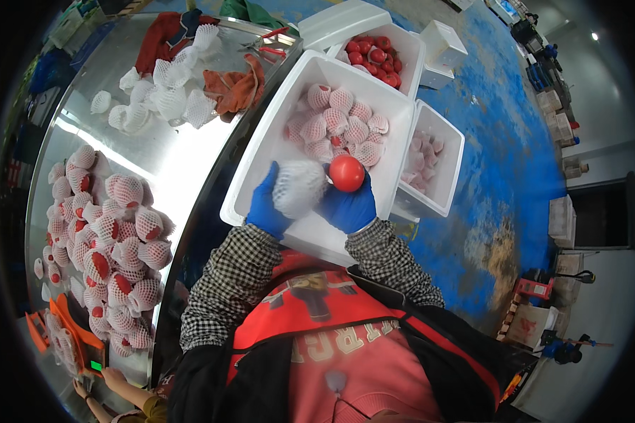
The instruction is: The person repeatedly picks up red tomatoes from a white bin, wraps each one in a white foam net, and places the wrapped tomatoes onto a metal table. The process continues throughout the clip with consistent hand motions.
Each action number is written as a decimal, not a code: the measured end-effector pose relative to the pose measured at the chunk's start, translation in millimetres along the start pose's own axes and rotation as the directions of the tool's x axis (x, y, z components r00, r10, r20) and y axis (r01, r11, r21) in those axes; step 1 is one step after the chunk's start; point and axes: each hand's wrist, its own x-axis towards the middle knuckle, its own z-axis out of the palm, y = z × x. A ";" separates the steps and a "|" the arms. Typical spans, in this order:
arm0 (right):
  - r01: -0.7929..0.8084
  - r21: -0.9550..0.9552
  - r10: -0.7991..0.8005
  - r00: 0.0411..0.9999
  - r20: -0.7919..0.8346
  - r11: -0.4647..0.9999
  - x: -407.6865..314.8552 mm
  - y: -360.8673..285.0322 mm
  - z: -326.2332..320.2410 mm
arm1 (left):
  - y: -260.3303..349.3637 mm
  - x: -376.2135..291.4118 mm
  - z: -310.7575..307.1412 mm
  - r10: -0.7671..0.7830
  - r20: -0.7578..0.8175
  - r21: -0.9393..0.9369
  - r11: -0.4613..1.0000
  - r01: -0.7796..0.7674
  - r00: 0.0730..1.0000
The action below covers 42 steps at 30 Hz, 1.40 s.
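My left hand [264, 203], in a blue glove, holds a white foam net sleeve [298, 189], which is blurred. A bare red tomato [347, 173] rests in my blue-gloved right hand [353, 207], close beside the sleeve. Both hands are over the near part of a large white foam box [267, 124]. Inside it, at the far side, lie several tomatoes in foam nets [344, 119]. My right fingers are partly hidden behind the tomato.
Left, a steel table [190, 153] bears many netted tomatoes [111, 248], loose foam nets [164, 98], an orange cloth [235, 84] and red-handled tools [272, 51]. A co-worker's hand [115, 379] is by an orange scale [87, 343]. Foam boxes of bare tomatoes [413, 50] and netted ones [450, 164] adjoin mine.
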 end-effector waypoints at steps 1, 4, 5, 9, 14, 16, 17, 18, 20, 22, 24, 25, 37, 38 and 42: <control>-0.027 0.043 0.028 1.000 -0.008 0.999 -0.1 -1.6 -2.0 | 2.9 -4.8 4.3 0.062 0.033 0.009 0.998 -0.062 0.998; -0.105 0.178 0.089 0.992 0.094 0.978 -5.5 -8.3 -4.8 | 19.3 -18.7 9.6 0.247 0.065 0.143 0.957 -0.254 0.967; -0.005 -0.111 0.007 1.000 0.018 0.994 -7.8 -9.8 -4.3 | 22.8 -23.4 8.0 0.282 0.067 0.134 0.948 -0.289 0.957; 0.286 -0.857 -0.271 0.946 0.180 0.428 -12.6 -13.1 8.5 | 31.0 -35.9 -7.0 0.398 0.055 0.487 0.790 -0.373 0.916; 0.421 -0.904 -0.298 0.855 0.424 -0.078 -9.7 -3.0 31.4 | 27.3 -54.6 -25.6 0.398 -0.032 0.623 0.725 -0.293 0.917; 0.417 -0.909 -0.278 0.873 0.401 -0.001 -6.3 4.6 35.6 | 27.1 -63.2 -27.7 0.395 -0.019 0.450 0.824 -0.345 0.919; 0.366 -0.919 -0.288 0.904 0.316 0.142 -4.0 9.1 36.1 | 27.4 -67.6 -27.3 0.398 -0.021 0.365 0.857 -0.364 0.917; 0.297 -0.914 -0.273 0.936 0.222 0.275 -0.6 13.9 35.6 | 28.5 -74.2 -26.0 0.366 -0.017 0.265 0.899 -0.349 0.930; 0.123 -0.875 -0.248 0.969 0.003 0.468 8.7 27.5 32.0 | 32.4 -84.8 -21.7 0.342 -0.074 0.159 0.931 -0.327 0.937; 0.011 -0.443 -0.002 1.000 0.021 0.896 16.8 46.0 26.9 | 37.5 -96.6 -17.8 0.350 -0.123 0.075 0.936 -0.343 0.929; -0.172 -0.183 0.177 0.984 0.012 0.968 23.3 68.5 22.1 | 41.6 -106.2 -18.3 0.355 -0.133 0.044 0.935 -0.352 0.925; -0.319 -0.064 0.322 0.946 0.036 0.946 23.8 77.8 21.0 | 44.0 -110.7 -20.9 0.356 -0.077 0.042 0.934 -0.354 0.931; 0.095 -0.939 -0.010 0.995 0.097 0.329 73.3 164.2 32.0 | 45.8 -178.9 -14.0 0.523 0.779 0.601 -0.780 -0.176 0.345; 0.116 -0.918 -0.060 0.993 0.101 0.379 81.0 172.1 32.9 | 38.6 -185.7 -9.1 0.441 0.770 0.483 -0.875 0.030 0.460; 0.059 -0.861 0.064 0.992 0.105 0.505 88.5 197.0 50.3 | 37.0 -203.7 -16.5 0.529 0.707 0.492 -0.845 0.210 0.470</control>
